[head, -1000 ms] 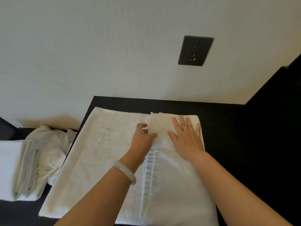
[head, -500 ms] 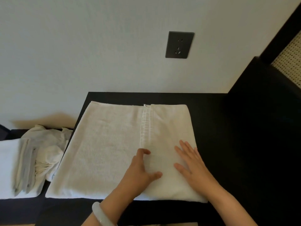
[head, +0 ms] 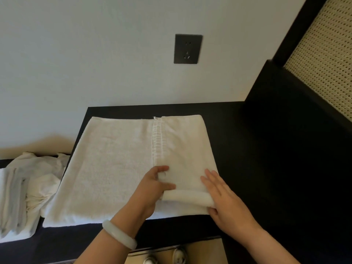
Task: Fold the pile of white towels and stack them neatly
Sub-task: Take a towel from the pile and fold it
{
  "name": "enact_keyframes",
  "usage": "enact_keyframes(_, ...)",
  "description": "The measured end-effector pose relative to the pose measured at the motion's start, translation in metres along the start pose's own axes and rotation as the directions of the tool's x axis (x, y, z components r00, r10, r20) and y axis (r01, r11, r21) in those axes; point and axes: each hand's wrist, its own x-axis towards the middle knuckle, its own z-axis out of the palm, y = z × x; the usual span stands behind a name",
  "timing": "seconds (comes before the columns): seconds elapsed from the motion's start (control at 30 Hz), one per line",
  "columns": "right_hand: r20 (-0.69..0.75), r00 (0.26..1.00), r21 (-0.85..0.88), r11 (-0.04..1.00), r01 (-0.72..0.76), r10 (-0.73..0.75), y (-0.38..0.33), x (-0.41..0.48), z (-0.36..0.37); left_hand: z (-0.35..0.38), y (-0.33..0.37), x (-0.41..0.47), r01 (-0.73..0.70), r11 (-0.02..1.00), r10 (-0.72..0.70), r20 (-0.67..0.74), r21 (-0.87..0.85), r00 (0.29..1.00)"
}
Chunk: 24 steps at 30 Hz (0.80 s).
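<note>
A white towel [head: 114,164] lies spread on the black table [head: 228,126], its right part folded over with a ribbed hem band running front to back. My left hand [head: 152,187] pinches the near end of that folded flap beside the hem and lifts it. My right hand [head: 222,197] holds the flap's right near corner, thumb beneath and fingers flat on top. The raised near edge forms a small roll between my hands. At the far left a crumpled pile of white towels [head: 40,174] lies next to a stack of folded towels [head: 13,202].
A dark wall socket [head: 187,48] sits on the white wall above the table. A black frame with a woven panel [head: 323,60] rises on the right. The table's front edge runs just below my wrists, with floor and shoes [head: 179,256] beneath.
Both hands slid from the far end of the folded flap toward me along the towel. They went from pressing flat to gripping the near edge, which now lifts off the layer beneath.
</note>
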Motion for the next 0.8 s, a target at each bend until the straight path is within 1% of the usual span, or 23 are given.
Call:
enact_keyframes(0.1, -0.037, 0.999, -0.109, 0.994, 0.001, -0.005, -0.004, -0.002, 0.006, 0.000, 0.000, 0.004, 0.024, 0.998, -0.024, 0.013, -0.059, 1.000)
enact_keyframes(0.13, -0.072, 0.997, -0.102, 0.995, -0.019, 0.012, 0.000, -0.005, 0.009, -0.001, -0.001, 0.004, 0.026, 0.998, -0.025, 0.010, -0.062, 1.000)
enact_keyframes(0.2, -0.144, 0.989, -0.089, 0.994, -0.058, 0.044, 0.010, -0.011, 0.011, -0.004, -0.003, 0.005, -0.005, 1.000, 0.005, 0.000, -0.020, 1.000)
enact_keyframes(0.23, -0.117, 0.990, -0.061, 0.994, -0.092, 0.085, 0.014, -0.015, 0.009, -0.004, -0.005, 0.005, -0.036, 0.999, 0.037, -0.006, 0.029, 0.999)
enact_keyframes(0.27, -0.099, 0.991, -0.046, 0.995, -0.090, 0.085, 0.019, -0.020, 0.011, -0.004, -0.009, 0.005, -0.068, 0.993, 0.070, -0.017, 0.100, 0.997)
enact_keyframes(0.37, -0.055, 0.997, 0.134, 0.990, -0.043, 0.051, 0.031, -0.028, 0.017, -0.002, -0.019, 0.006, -0.146, 0.923, 0.166, -0.025, 0.356, 0.986)
enact_keyframes(0.43, -0.073, 0.994, 0.316, 0.947, -0.060, 0.087, 0.032, -0.031, 0.019, -0.003, -0.023, 0.006, -0.193, 0.883, 0.210, 0.009, 0.428, 0.978)
enact_keyframes(0.5, -0.087, 0.991, 0.376, 0.925, -0.058, 0.097, 0.036, -0.035, 0.021, -0.006, -0.025, 0.004, -0.240, 0.850, 0.246, 0.051, 0.469, 0.968)
enact_keyframes(0.57, -0.079, 0.994, 0.341, 0.939, -0.042, 0.073, 0.040, -0.039, 0.021, -0.007, -0.026, 0.003, -0.276, 0.812, 0.275, 0.080, 0.514, 0.958)
enact_keyframes(0.63, -0.028, 0.998, 0.311, 0.949, -0.048, 0.060, 0.040, -0.040, 0.017, -0.007, -0.027, 0.002, -0.290, 0.783, 0.282, 0.101, 0.550, 0.954)
enact_keyframes(0.73, 0.116, 0.993, 0.257, 0.964, -0.067, 0.038, 0.036, -0.038, -0.001, -0.010, -0.023, 0.000, -0.268, 0.739, 0.248, 0.121, 0.618, 0.961)
enact_keyframes(0.77, 0.129, 0.990, 0.251, 0.964, -0.082, 0.051, 0.033, -0.036, -0.010, -0.011, -0.020, -0.002, -0.249, 0.712, 0.241, 0.104, 0.656, 0.965)
enact_keyframes(0.8, 0.090, 0.993, 0.264, 0.960, -0.093, 0.072, 0.028, -0.031, -0.019, -0.010, -0.015, -0.005, -0.225, 0.645, 0.258, 0.068, 0.730, 0.964)
